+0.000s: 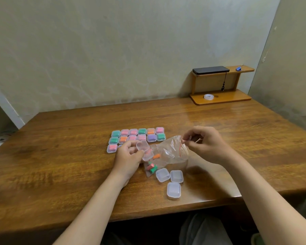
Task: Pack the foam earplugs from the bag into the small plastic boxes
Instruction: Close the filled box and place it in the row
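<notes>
On the table (60,156), the left hand (128,156) has its grip clamped on an open clear box (143,145) beside the bag (170,151), whose raised mouth the right hand (207,144) pinches in its grip, with earplugs (152,167) inside, three empty boxes (173,190) nearer, and filled boxes (138,135) in rows behind.

A clear zip bag (168,152) with a red seal line lies crumpled on the counter (60,156). Its mouth is lifted to the right and pinched by the right hand (208,145). A few foam earplugs sit inside: an orange one (156,156) mid-bag, and green and red ones (152,167) bunched in the near corner. The left hand (129,159) holds an open box (143,146) at the bag's left edge. Filled boxes (138,136), all closed, stand in neat rows just behind. Three empty boxes (173,180) lie closed near the front edge.
</notes>
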`<state>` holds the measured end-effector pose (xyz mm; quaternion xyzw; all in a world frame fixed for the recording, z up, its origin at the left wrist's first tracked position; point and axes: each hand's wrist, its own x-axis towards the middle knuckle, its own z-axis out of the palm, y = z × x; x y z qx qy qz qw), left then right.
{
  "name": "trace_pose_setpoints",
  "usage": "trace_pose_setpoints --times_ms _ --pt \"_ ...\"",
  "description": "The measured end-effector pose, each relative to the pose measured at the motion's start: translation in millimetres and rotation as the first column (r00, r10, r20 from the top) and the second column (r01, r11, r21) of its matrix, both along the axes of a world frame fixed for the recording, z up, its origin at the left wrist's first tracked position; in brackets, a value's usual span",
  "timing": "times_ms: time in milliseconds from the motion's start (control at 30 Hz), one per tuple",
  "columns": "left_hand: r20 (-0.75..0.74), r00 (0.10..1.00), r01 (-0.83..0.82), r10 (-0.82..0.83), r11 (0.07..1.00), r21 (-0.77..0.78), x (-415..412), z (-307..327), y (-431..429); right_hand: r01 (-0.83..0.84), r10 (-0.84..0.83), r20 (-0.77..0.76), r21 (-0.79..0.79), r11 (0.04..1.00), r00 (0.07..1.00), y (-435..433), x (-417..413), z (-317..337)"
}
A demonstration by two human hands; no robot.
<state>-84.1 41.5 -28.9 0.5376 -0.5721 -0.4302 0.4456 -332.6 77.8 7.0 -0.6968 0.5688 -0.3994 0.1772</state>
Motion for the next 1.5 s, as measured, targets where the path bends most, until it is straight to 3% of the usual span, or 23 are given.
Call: trace_pose_setpoints --times_ms 267,500,867,1033,1200,1333,1500 --pt "-0.040 0.993 0.109 -0.111 0.992 -0.065 -9 13 10 -0.078 0.076 -0.040 -0.039 0.996 0.996 7 29 9" --pt "-0.040 0.974 0.217 -0.221 0.972 -0.085 -12 20 17 -0.144 0.131 -0.190 -0.054 0.988 0.973 6 55 9" --pt "-0.062 0.975 0.208 -0.215 0.972 -0.107 -6 18 19 -0.176 0.169 -0.236 -0.012 0.984 0.957 7 66 7" --pt "-0.030 0.993 0.110 -0.115 0.985 -0.132 2 15 12 0.005 -0.013 -0.098 -0.088 0.996 0.995 5 53 4" --pt "0.045 0.999 0.033 -0.030 0.997 -0.068 14 10 0 0.124 -0.125 -0.168 -0.020 0.992 0.978 2 40 -6" --pt "0.108 0.994 0.020 -0.023 0.999 0.025 17 3 -4 0.159 -0.150 -0.168 0.044 0.986 0.974 0 40 -13" --pt "0.128 0.991 0.031 -0.039 0.998 0.063 16 1 -4 0.287 -0.287 -0.034 -0.015 0.958 0.957 -6 37 -18"
